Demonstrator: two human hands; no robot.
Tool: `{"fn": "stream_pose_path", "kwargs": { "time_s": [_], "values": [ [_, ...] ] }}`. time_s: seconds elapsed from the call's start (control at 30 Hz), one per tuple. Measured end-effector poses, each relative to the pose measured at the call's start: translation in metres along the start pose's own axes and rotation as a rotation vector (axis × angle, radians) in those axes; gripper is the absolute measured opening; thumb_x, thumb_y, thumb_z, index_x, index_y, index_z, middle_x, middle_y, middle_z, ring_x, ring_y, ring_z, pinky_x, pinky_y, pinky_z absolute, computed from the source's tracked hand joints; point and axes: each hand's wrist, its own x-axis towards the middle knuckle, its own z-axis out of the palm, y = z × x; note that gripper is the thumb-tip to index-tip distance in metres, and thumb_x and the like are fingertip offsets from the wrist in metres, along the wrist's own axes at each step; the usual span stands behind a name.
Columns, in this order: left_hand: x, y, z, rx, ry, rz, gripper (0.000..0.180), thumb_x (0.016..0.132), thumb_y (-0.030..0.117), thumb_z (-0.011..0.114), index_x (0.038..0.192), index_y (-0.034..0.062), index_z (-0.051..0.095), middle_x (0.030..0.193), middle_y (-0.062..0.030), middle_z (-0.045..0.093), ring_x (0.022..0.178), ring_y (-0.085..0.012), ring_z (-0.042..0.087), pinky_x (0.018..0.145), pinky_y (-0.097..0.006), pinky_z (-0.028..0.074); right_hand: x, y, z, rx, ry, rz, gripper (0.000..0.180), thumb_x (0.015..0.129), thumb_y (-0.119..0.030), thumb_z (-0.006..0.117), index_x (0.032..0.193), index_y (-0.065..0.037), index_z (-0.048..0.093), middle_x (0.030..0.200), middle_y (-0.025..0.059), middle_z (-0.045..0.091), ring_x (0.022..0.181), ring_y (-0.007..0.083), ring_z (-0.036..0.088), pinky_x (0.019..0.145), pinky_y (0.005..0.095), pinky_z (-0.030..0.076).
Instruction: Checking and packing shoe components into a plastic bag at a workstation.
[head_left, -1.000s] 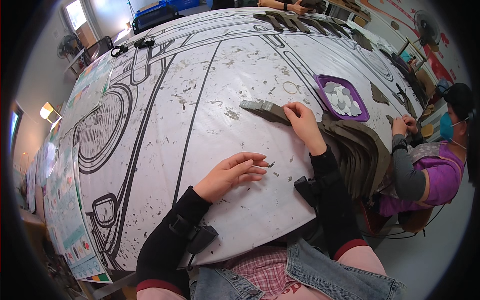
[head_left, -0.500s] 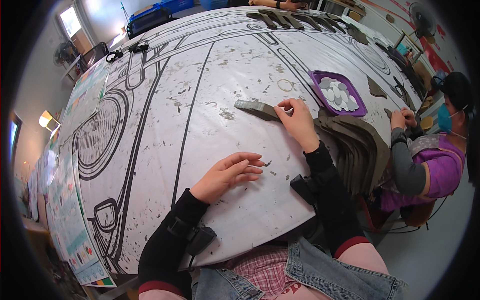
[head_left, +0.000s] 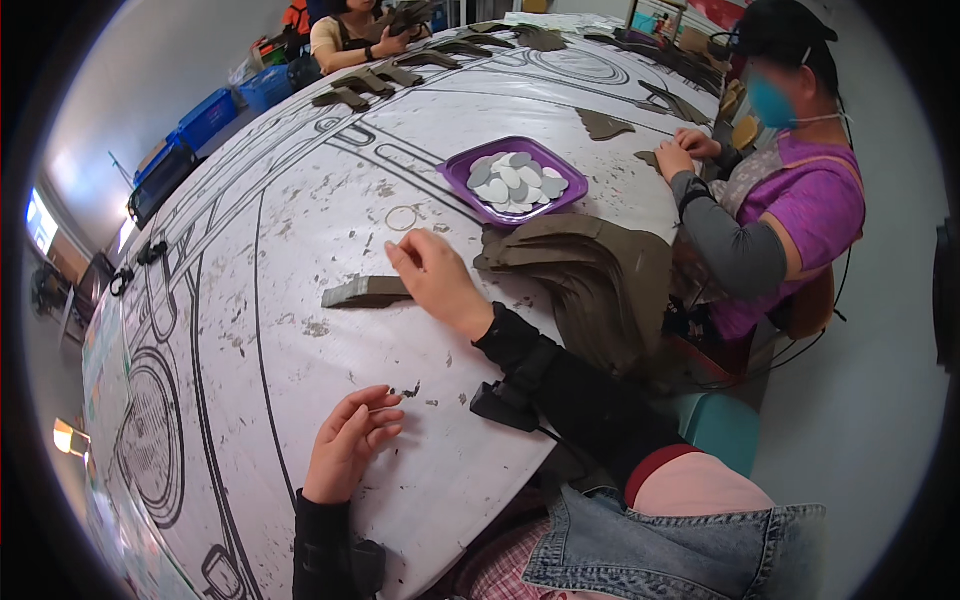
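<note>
A narrow, dark brown strip-like piece with a paler left end (head_left: 365, 292) lies on the white sheet. My right hand (head_left: 445, 283) hovers at its right end, covering that end. Its fingers are loosely bent with nothing visible between them, and the tips sit just above the strip. Lower left, my left hand (head_left: 345, 443) is held over the sheet, open, fingers apart and slightly curled, touching no piece. Just right of my right hand rests a stack of large, curved, flat dark brown pieces (head_left: 590, 270). Behind it stands a purple tray (head_left: 572, 180) of white and grey oval discs (head_left: 510, 178).
A thin ring (head_left: 401, 218) lies beyond my right hand. Black-outlined drawings and dark scraps cover the sheet (head_left: 300, 370). A masked person (head_left: 790, 190) works at the right; another (head_left: 360, 42) handles dark pieces at the far side. More brown pieces (head_left: 380, 80) line the far edge.
My view has turned right, bringing the far person into sight. My right hand's fingers have shifted slightly off the strip's end, away from me. My left hand stays open.
</note>
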Motion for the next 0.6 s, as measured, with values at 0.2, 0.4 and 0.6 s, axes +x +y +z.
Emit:
{"fn": "stream_pose_path", "kwargs": {
  "time_s": [0.2,0.4,0.6],
  "values": [
    [0.0,-0.002,-0.001,0.017,-0.008,0.02,0.034,0.099,0.014,0.04,0.127,-0.005,0.044,0.122,-0.0169,0.053,0.105,-0.02,0.057,0.09,-0.031,0.048,-0.009,-0.014,0.001,0.199,-0.147,0.094,0.039,0.081,-0.022,0.065,0.059,-0.003,0.039,0.05,0.0098,0.034,0.045,0.0244,0.032,0.046,0.0367,0.032],
    [-0.001,0.0,0.001,0.039,0.005,0.029,0.034,0.098,0.014,0.041,0.127,-0.0052,0.044,0.121,-0.017,0.053,0.104,-0.0203,0.057,0.09,-0.031,0.048,-0.011,-0.013,0.006,0.298,-0.17,0.123,0.039,0.08,-0.018,0.063,0.058,-0.002,0.035,0.049,0.0093,0.03,0.046,0.0213,0.026,0.045,0.0352,0.029],
    [-0.001,-0.001,0.0,0.032,0.011,0.035,0.034,0.098,0.014,0.042,0.126,-0.0051,0.045,0.121,-0.0172,0.054,0.103,-0.0203,0.058,0.089,-0.031,0.048,-0.011,-0.013,0.007,0.292,-0.182,0.124,0.039,0.08,-0.019,0.063,0.058,-0.002,0.036,0.049,0.0099,0.03,0.046,0.0216,0.026,0.046,0.0356,0.029]
  ]
}}
